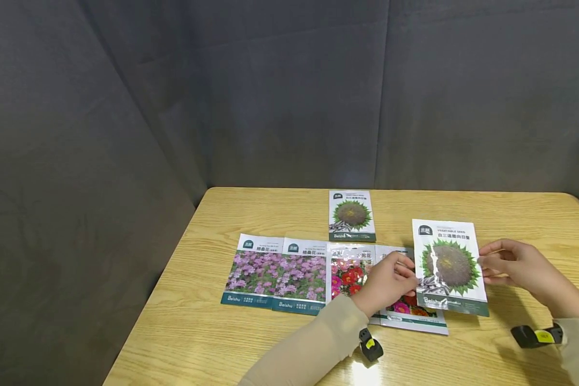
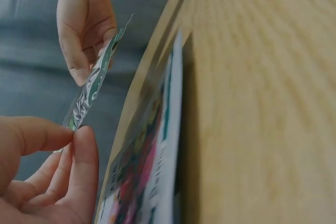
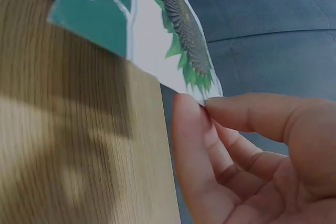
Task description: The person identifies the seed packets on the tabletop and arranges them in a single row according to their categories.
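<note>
A sunflower seed packet point(image 1: 448, 265) is held above the table between both hands. My left hand point(image 1: 388, 281) pinches its left edge between thumb and finger, and my right hand point(image 1: 518, 268) pinches the right edge. In the right wrist view, thumb and forefinger meet on the edge of the packet point(image 3: 184, 40). The left wrist view shows the packet point(image 2: 97, 82) edge-on between the two hands. Partly beneath it and my left hand lies a packet with red and pink flowers point(image 1: 415, 320), next to another red-flower packet point(image 1: 335, 265).
Two packets with purple flowers, one at the left end point(image 1: 248, 273) and its neighbour point(image 1: 299, 276), continue the row. Behind the row lies a second sunflower packet point(image 1: 352, 214). The wooden table point(image 1: 183, 321) ends at a grey cloth backdrop point(image 1: 289, 107).
</note>
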Action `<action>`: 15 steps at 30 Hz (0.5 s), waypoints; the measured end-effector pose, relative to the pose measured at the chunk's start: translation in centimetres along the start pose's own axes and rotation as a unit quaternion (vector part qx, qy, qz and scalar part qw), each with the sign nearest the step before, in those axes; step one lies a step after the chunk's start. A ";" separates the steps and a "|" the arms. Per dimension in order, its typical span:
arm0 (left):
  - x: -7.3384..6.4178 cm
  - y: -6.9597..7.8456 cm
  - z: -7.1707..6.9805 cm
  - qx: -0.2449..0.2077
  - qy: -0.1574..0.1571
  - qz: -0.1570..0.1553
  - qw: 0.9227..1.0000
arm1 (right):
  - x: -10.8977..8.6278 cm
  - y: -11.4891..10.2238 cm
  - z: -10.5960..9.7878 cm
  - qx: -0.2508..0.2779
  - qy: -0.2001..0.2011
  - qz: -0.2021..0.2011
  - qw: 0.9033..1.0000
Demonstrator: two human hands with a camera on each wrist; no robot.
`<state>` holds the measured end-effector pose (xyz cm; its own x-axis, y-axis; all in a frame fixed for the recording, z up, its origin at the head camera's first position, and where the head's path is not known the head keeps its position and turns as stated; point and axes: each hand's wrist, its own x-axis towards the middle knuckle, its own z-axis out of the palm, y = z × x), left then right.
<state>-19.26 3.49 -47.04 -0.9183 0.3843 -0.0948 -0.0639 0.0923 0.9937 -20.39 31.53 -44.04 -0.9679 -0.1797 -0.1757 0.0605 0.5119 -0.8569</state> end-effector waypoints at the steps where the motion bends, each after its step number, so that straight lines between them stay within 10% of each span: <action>1: -0.1 -0.1 0.2 0.002 -0.003 -0.002 1.000 | -0.2 0.1 -0.1 -0.007 0.001 0.002 1.000; 15: -0.5 -1.4 2.5 0.078 -0.007 0.005 0.997 | -1.6 2.0 -0.9 -0.023 -0.020 0.042 0.999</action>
<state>-17.78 5.45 -48.51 -0.9130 0.3983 -0.0876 0.0072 0.2306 0.9730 -18.98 33.59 -45.06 -0.9493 -0.1669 -0.2665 0.1294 0.5650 -0.8148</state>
